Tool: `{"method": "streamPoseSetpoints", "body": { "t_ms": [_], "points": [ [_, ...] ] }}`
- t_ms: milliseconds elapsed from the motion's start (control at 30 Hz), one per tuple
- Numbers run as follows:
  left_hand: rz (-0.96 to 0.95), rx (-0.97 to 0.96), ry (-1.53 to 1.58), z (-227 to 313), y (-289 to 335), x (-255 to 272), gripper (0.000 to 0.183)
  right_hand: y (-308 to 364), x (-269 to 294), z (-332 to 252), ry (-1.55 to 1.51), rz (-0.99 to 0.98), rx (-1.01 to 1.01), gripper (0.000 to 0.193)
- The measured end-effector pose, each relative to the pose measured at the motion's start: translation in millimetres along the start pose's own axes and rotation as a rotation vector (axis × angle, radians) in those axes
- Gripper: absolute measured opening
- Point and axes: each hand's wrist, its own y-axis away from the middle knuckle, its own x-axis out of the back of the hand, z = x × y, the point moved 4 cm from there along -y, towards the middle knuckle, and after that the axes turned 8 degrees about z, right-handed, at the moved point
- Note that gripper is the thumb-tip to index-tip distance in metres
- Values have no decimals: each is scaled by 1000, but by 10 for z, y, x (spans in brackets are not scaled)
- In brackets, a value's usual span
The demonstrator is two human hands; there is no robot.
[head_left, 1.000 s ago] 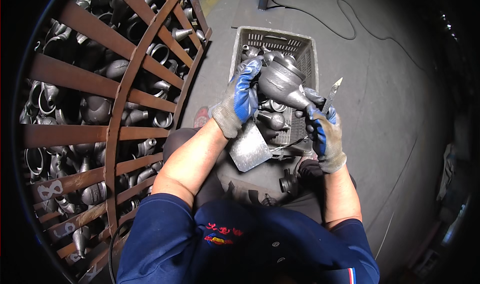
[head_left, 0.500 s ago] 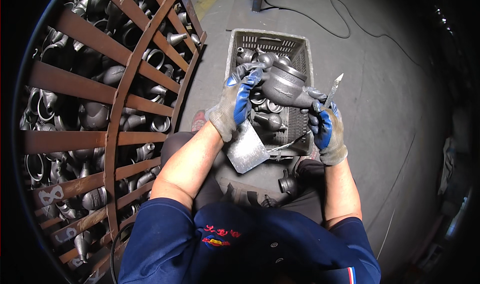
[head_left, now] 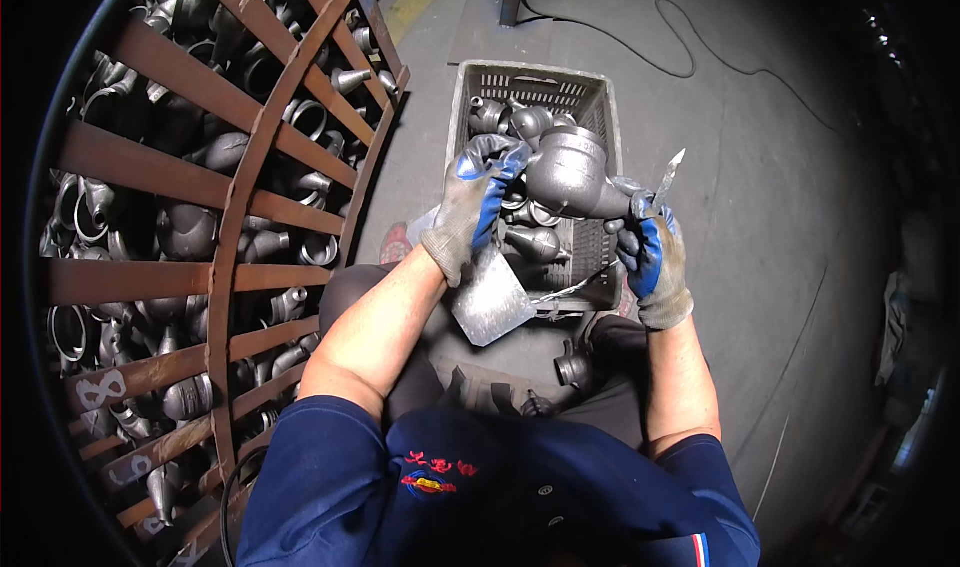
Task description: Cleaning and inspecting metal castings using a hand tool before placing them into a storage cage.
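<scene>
Left hand (head_left: 476, 195) and right hand (head_left: 652, 252) — both clamped on spouted metal casting (head_left: 567, 177) above slotted crate (head_left: 538, 69); right hand also grips pointed blade (head_left: 671, 175); handling of this piece appears unfinished — other castings (head_left: 536, 244) already lie inside crate.

Two hands (head_left: 478, 202); one held casting (head_left: 566, 179); one blade (head_left: 671, 175); one crate (head_left: 592, 252)

The grey metal casting (head_left: 566, 179) has turned over the last second: its collar (head_left: 575, 140), which leaned toward the upper right, now sits nearer level, and its tapered spout (head_left: 612, 203), earlier slanting down to the right, points more sideways. The left hand (head_left: 475, 192) has curled its fingers, which earlier stood straighter. The view has drifted slightly, placing the plastic crate (head_left: 600, 105) lower and further left.
</scene>
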Motion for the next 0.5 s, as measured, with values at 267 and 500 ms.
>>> {"method": "streamPoseSetpoints", "body": {
  "t_ms": [267,500],
  "points": [
    [18,84,15,-84,25,-49,14,28,83,-1,38,121,-37,33],
    [-18,159,-74,-112,21,-95,18,-54,144,-10,43,192,-13,34]
  ]
}}
